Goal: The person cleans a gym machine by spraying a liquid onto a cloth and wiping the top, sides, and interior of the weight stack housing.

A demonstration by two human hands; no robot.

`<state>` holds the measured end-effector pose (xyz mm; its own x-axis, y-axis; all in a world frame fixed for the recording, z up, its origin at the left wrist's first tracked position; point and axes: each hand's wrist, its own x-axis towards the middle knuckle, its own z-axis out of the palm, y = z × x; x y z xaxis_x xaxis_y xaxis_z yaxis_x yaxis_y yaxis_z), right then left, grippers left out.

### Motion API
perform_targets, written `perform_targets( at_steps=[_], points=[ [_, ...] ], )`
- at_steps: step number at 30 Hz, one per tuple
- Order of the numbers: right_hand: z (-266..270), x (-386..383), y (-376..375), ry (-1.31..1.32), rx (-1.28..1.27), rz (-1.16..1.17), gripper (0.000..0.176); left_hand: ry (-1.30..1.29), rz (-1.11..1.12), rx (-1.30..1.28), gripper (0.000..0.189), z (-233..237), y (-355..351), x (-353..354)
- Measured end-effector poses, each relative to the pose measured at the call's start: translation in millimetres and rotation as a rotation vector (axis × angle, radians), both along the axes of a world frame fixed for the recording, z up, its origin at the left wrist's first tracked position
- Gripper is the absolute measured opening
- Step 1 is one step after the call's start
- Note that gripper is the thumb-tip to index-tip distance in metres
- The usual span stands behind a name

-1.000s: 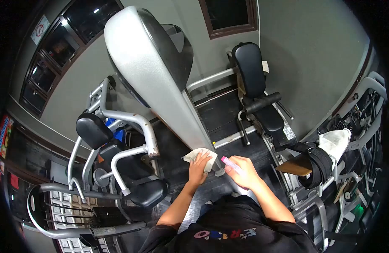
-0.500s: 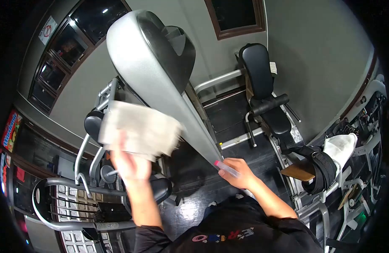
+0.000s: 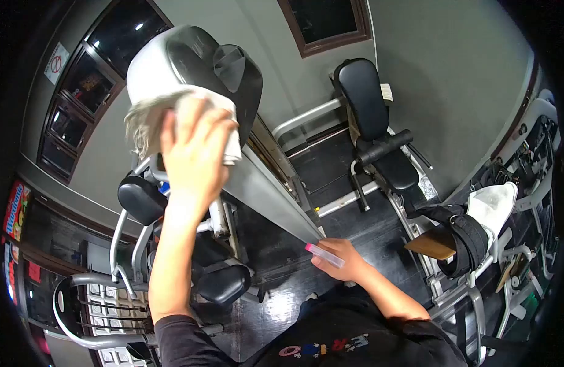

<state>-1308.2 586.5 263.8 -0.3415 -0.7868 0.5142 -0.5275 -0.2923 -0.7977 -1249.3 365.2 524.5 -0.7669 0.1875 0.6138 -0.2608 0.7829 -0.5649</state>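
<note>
My left hand presses a white cloth against the silver-grey cover of a tall gym machine. The cloth is folded, and its frayed edge hangs down on the left side. My fingers lie bent over it. Lower down, beside the machine's narrow end, my right hand is closed around a small clear bottle with a pink top. Part of the bottle is hidden in the palm.
A black padded seat machine stands against the grey wall. At the right, a white cloth lies by a black strap and a wooden board. A round-cornered black pad sits low left of centre.
My left hand has moved up with the cloth from in front of the machine onto its cover. My right hand still holds the bottle, slightly lower in view.
</note>
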Motion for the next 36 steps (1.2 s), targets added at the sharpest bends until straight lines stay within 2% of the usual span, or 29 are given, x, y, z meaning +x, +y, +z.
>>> perform_targets(
  at_steps=[1, 2, 3, 4, 5, 6, 7, 9, 10, 11, 12, 13, 16, 17, 19, 20, 21, 23, 24, 25, 28, 29, 31, 33, 35, 36],
  points=[
    [-1, 0, 0, 0.008, -0.006, 0.005, 0.021, -0.118, 0.031, 0.052, 0.033, -13, 3, -2],
    [1, 1, 1, 0.007, -0.003, 0.01, 0.021, -0.179, -0.11, 0.004, 0.028, -33, 1, -7],
    [6, 1, 2, -0.013, 0.023, 0.024, 0.021, -0.367, 0.238, 0.1, 0.022, -73, 3, -12],
    [8, 2, 3, -0.03, 0.048, 0.04, 0.021, -0.61, 0.313, 0.228, 0.019, -104, 10, -12],
    [9, 2, 4, -0.025, 0.047, 0.047, 0.021, -0.547, 0.124, 0.079, 0.017, -150, -2, -7],
    [9, 2, 4, -0.005, 0.027, 0.028, 0.023, -0.564, 0.077, 0.042, 0.016, -171, 4, -5],
    [9, 2, 6, 0.01, 0.007, 0.003, 0.026, -0.31, -0.117, 0.125, 0.014, -176, 10, -16],
    [8, 0, 13, -0.021, -0.016, -0.02, 0.025, -0.505, -0.011, 0.162, 0.012, -178, 13, -9],
    [7, -1, 20, -0.042, -0.029, -0.033, 0.025, -0.516, -0.023, 0.161, 0.012, -177, 17, -10],
    [6, -3, 26, -0.048, -0.023, -0.039, 0.025, -0.596, 0.086, 0.26, 0.013, -177, 21, -11],
    [5, -6, 32, -0.074, 0.036, -0.054, 0.024, -0.672, 0.2, 0.36, 0.015, -176, 24, -11],
    [4, -8, 38, -0.097, 0.092, -0.067, 0.024, -0.674, 0.198, 0.364, 0.015, -175, 27, -11],
    [-1, -12, 48, -0.125, 0.11, -0.097, 0.024, -0.642, 0.029, 0.623, 0.024, -153, 40, -4],
    [-3, -13, 49, -0.117, 0.107, -0.109, 0.025, -0.644, 0.027, 0.625, 0.024, -154, 42, 0],
    [-5, -15, 51, -0.186, 0.137, -0.107, 0.025, -0.6, -0.182, 0.924, 0.034, -157, 45, 9],
    [-6, -16, 52, -0.256, 0.165, -0.104, 0.026, -0.645, -0.217, 1.146, 0.036, -173, 33, 13],
    [-6, -17, 52, -0.254, 0.169, -0.1, 0.026, -0.641, -0.215, 1.151, 0.036, -190, 27, 21],
    [-6, -19, 47, -0.333, 0.213, -0.063, 0.029, -0.371, -0.103, 2.201, 0.032, -217, 25, 47],
    [-5, -20, 43, -0.333, 0.212, -0.056, 0.029, -0.141, -0.122, 2.328, 0.033, -230, 30, 58],
    [-3, -20, 40, -0.326, 0.209, -0.057, 0.029, 0.051, -0.084, 2.616, 0.035, -244, 30, 72],
    [-6, -18, 28, -0.271, 0.21, -0.042, 0.026, 0.498, -0.171, 3.014, 0.041, -291, 37, 105],
    [-9, -18, 24, -0.219, 0.207, -0.032, 0.023, 0.619, -0.274, 3.15, 0.042, -294, 45, 111],
    [-10, -15, 15, -0.166, 0.176, -0.005, 0.022, 0.867, -0.316, 3.029, 0.045, -280, 54, 120],
    [-8, -10, 9, -0.113, 0.155, 0.032, 0.02, 1.037, -0.567, 2.917, 0.048, -237, 39, 128],
    [-3, -4, 3, -0.159, 0.144, 0.072, 0.024, 1.069, -0.723, 2.585, 0.048, -175, 18, 134],
    [-3, -2, 1, -0.157, 0.143, 0.082, 0.024, 1.154, -0.728, 2.341, 0.048, -136, 19, 127]
  ],
)
